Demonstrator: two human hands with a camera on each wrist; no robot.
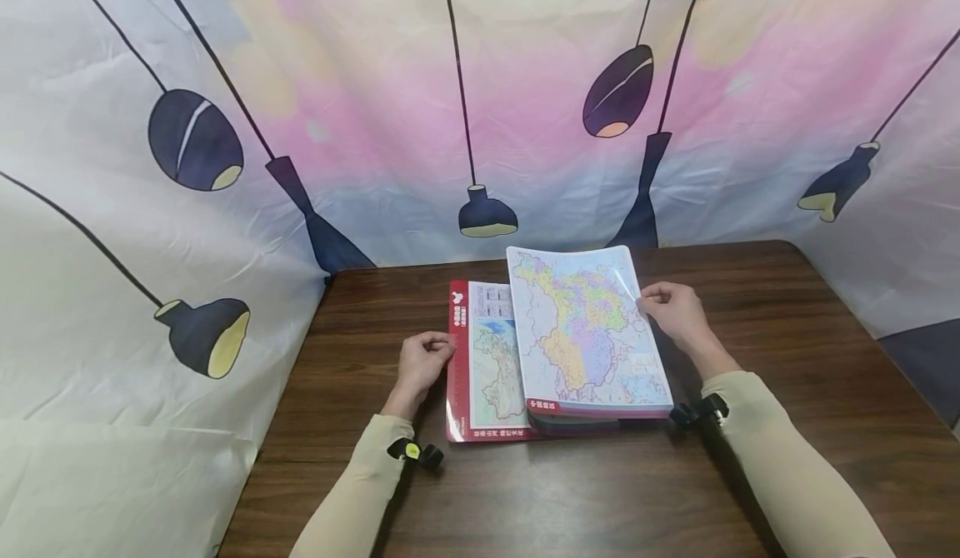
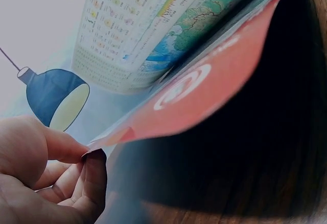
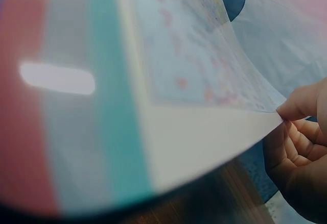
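Observation:
An open map atlas (image 1: 555, 350) with a red cover lies on the dark wooden table (image 1: 787, 308). My left hand (image 1: 422, 361) pinches the left edge of the red cover (image 2: 204, 96) between thumb and fingers, lifting it slightly. My right hand (image 1: 672, 308) pinches the right edge of a raised map page (image 1: 585, 325); the page edge (image 3: 265, 109) meets my fingertips (image 3: 299, 104) in the right wrist view. The lifted pages stand above the rest of the atlas.
A pastel cloth printed with dark hanging lamps (image 1: 195, 137) drapes behind and along both sides of the table. Bare tabletop shows in front of the atlas and to its right. Small black devices (image 1: 416, 452) sit on both wrists.

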